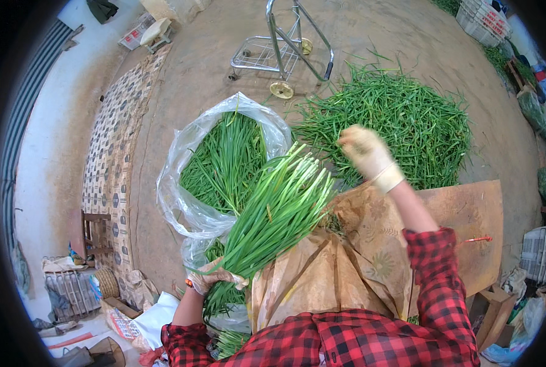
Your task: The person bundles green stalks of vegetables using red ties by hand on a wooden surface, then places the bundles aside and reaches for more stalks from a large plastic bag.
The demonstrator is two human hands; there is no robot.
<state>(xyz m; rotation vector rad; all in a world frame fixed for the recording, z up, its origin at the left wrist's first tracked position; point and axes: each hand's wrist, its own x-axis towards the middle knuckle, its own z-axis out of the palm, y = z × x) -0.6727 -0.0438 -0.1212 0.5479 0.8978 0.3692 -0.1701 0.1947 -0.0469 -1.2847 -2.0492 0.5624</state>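
My gloved left hand point(213, 277) is closed around the leafy end of a bundle of long green leafy stalks point(273, 211), probably Chinese chives. Their pale cut ends point up and to the right, over my lap. My gloved right hand point(365, 149) is raised over a large heap of loose green leaves point(406, 119); it is blurred, and whether it holds anything cannot be told. Left of the bundle, a clear plastic bag point(172, 188) stands with its mouth spread, filled with more green stalks point(231, 156). A brown patterned apron point(337, 275) covers my lap.
A metal hand cart point(280, 50) stands beyond the bag. To my right is a wooden board point(461, 229) with a red-handled tool point(477, 239) on it. Plastic crates point(541, 257) stand at the far right. A patterned sheet point(112, 151) lies along the left wall.
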